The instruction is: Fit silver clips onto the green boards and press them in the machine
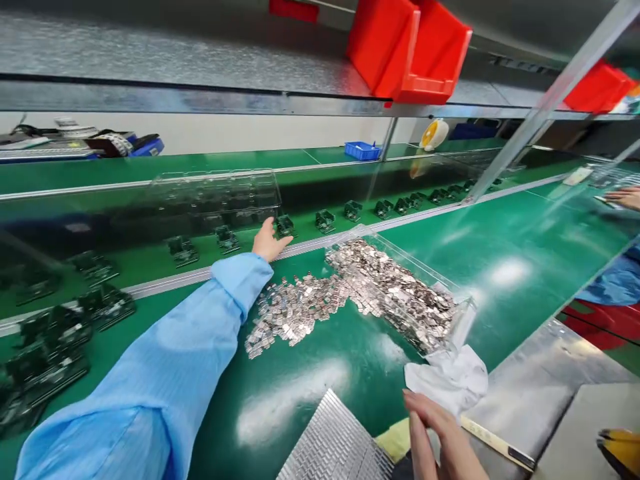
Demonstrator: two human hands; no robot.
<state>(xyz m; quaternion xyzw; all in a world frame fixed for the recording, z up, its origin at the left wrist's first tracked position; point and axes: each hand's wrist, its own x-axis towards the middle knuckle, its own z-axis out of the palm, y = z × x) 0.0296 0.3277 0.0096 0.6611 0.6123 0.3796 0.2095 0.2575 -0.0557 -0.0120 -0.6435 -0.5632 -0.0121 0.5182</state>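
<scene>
My left hand [271, 243], in a blue sleeve, reaches over the belt's near rail with thumb and fingers apart. Just beyond its fingertips stands a small green circuit board assembly [286, 225]; whether they touch I cannot tell. At the lower right, my right hand [443, 437] has thumb and forefinger drawn together in a pinch, and anything between the tips is too small to make out. Near it lie a crumpled white cloth [447, 380] and a silvery ribbed sheet [337, 443]. Small silvery metal pieces [295, 310] spill out of a clear plastic tray [417, 257] onto the green bench.
More board assemblies [183, 251] line the belt, and several cluster at the left [45, 360]. A clear blister tray [215, 193] sits behind them. Overhead, a metal shelf [190, 67] carries a red bin [410, 50]. Another person's hand [625, 197] shows at the far right.
</scene>
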